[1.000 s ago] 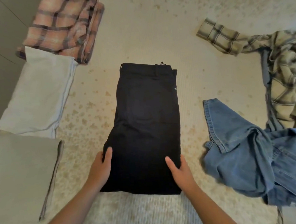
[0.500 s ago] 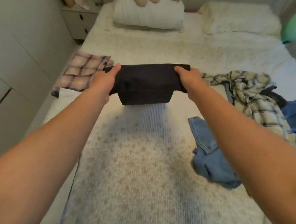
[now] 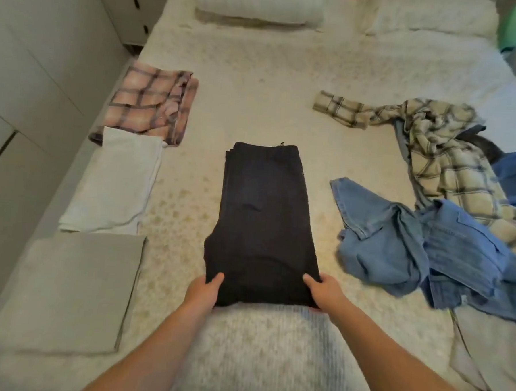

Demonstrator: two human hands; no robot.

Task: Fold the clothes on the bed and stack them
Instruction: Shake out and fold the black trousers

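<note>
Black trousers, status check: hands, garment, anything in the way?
Left hand and right hand both grip the near end. Black trousers folded, flat on the bed. Nothing in the way.

Your two bare arms reach forward from the bottom of the view, both hands gripping at the centre.

Your left hand (image 3: 204, 291) comes in from 7 o'clock, thumb lying on top of the near left corner of the black folded garment (image 3: 264, 219), fingers tucked under its edge. Your right hand (image 3: 325, 293) enters from 5 o'clock, thumb on top of the near right corner, fingers curled beneath. Both forearms are bare, angled inward toward each other.
</note>
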